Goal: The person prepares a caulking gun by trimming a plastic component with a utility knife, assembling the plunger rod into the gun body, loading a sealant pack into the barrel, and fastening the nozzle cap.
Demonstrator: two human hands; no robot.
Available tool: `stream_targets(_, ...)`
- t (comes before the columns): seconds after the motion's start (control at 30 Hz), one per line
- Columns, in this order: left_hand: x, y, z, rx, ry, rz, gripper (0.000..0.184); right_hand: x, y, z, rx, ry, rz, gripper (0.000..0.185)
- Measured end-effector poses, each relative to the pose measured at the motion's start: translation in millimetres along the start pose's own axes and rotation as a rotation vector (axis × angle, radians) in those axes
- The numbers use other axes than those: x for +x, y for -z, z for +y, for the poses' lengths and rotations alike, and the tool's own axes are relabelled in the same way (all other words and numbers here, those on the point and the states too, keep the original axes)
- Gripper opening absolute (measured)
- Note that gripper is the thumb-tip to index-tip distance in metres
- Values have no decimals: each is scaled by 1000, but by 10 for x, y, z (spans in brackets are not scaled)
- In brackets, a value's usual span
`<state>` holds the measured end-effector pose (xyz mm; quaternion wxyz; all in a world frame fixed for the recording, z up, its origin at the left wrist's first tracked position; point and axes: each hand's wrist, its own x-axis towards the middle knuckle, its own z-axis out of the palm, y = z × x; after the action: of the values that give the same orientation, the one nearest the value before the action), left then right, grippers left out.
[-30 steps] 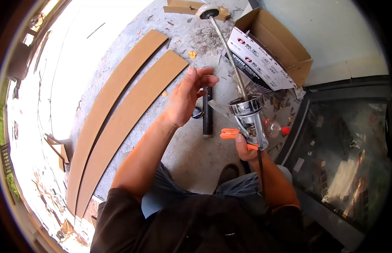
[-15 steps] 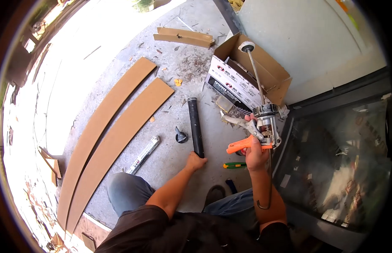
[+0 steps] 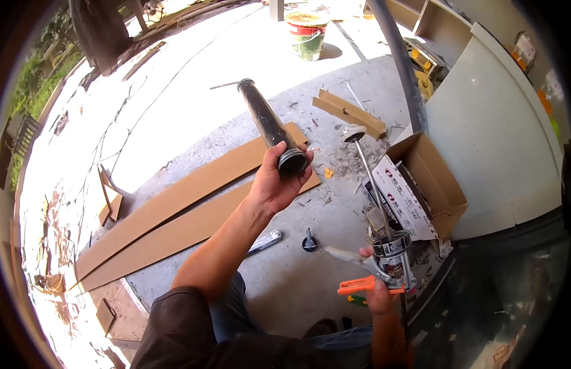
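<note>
My left hand (image 3: 279, 178) is wrapped round the near end of a black caulking gun barrel (image 3: 261, 117), raised and tilted, its open end towards me. Low on the right, my right hand (image 3: 379, 296) grips the orange handle (image 3: 356, 285) of a caulking gun (image 3: 393, 261). A long rod (image 3: 372, 184) rises from the gun to a round plunger (image 3: 353, 133) at its tip. The barrel and the gun are apart. On the concrete between my hands lie a black nozzle cap (image 3: 309, 241) and a silvery sealant tube (image 3: 265, 242), the latter partly behind my left arm.
Two long brown boards (image 3: 168, 215) lie on the left. An open cardboard box (image 3: 442, 178) stands right, beside a pale panel (image 3: 507, 147) and a dark glass pane (image 3: 500, 295). A green-handled knife (image 3: 357, 300) lies near my right hand. A paint bucket (image 3: 307, 38) stands far off.
My left hand has lifted the black barrel off the floor and tipped its near end towards me. My right hand still holds the caulking gun. The view has turned upwards and left.
</note>
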<state>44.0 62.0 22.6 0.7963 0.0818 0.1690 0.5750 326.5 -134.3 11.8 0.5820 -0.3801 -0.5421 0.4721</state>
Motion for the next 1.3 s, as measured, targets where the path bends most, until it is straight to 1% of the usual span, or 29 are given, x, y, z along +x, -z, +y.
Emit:
stream_targets(0.03,-28,59,120,-1,-20,2,43,-12,-64,0,-55,-34,-57,65)
stream_targets(0.07,-77,136,225,-38,-43,54,43,-36,-161,-45,-100,-67,-130,63)
stream_targets(0.1,-123,218,286,-81,-61,111,44,-74,-291,-82,-86,-111,-127,62)
stream_targets(0.13,-142,235,366,-90,-92,147,45,-205,-284,55,-135,-139,-142,62)
stream_targets(0.17,-122,308,433,-112,-106,82,47,-296,-288,181,-182,-100,-151,58)
stream_targets(0.2,-138,304,454,-117,-130,129,48,-260,-369,248,-234,-5,-172,55)
stream_targets(0.23,-137,279,489,-117,-154,171,49,-236,-435,247,-266,51,-204,51)
stream_targets(0.27,-139,293,514,-121,-154,165,49,-228,-508,214,-282,72,-240,48)
stream_targets(0.3,-152,315,528,-150,-112,128,49,-190,-561,173,-296,51,-294,47)
stream_targets(0.33,-171,339,542,-180,-73,93,50,-193,-586,239,-300,48,-296,47)
stream_targets(0.4,-227,334,604,-202,-67,77,51,-167,-639,419,-372,168,-316,47)
stream_targets(0.43,-264,311,648,-218,-61,61,52,-137,-673,434,-375,168,-327,47)
stream_targets(0.5,-313,318,705,-178,-91,56,55,-32,-748,448,-467,338,-363,47)
stream_targets(0.53,-319,348,729,-151,-87,36,55,24,-805,414,-466,378,-363,48)
stream_targets(0.63,-345,370,764,-111,-99,34,51,93,-839,416,-476,387,-381,49)
stream_targets(0.7,-382,365,775,17,-68,-21,46,162,-899,351,-451,380,-393,50)
stream_targets(0.73,-390,368,786,19,-63,-21,46,169,-916,328,-430,372,-403,51)
stream_targets(0.77,-397,372,792,94,-83,-19,45,123,-889,339,-431,368,-397,51)
stream_targets(0.8,-399,374,790,167,-101,-17,44,60,-847,355,-442,314,-394,53)
stream_targets(0.83,-400,368,784,169,-93,-17,44,7,-824,360,-453,261,-390,54)
stream_targets(0.87,-404,367,768,203,-114,2,43,-56,-821,364,-454,255,-383,54)
stream_targets(0.93,-395,368,732,247,-137,17,40,-173,-863,348,-220,31,-305,57)
stream_targets(0.97,-392,367,728,264,-135,29,39,-214,-854,344,-220,18,-289,57)
stream_targets(1.07,-371,374,734,310,-83,-50,35,-190,-818,336,-186,-28,-302,60)
stream_targets(1.1,-391,354,678,310,-71,-45,35,-183,-843,316,-205,-34,-293,60)
stream_targets(1.17,-417,268,525,291,-17,-77,34,-147,-901,300,-243,-35,-277,60)
stream_targets(1.2,-419,239,396,222,-29,-69,33,-154,-902,339,-183,-52,-231,58)
stream_targets(1.23,-427,230,371,221,-18,-71,33,-173,-879,387,-187,-57,-221,58)
stream_targets(1.3,-428,182,356,228,-29,-88,34,-160,-819,428,-187,12,-239,56)
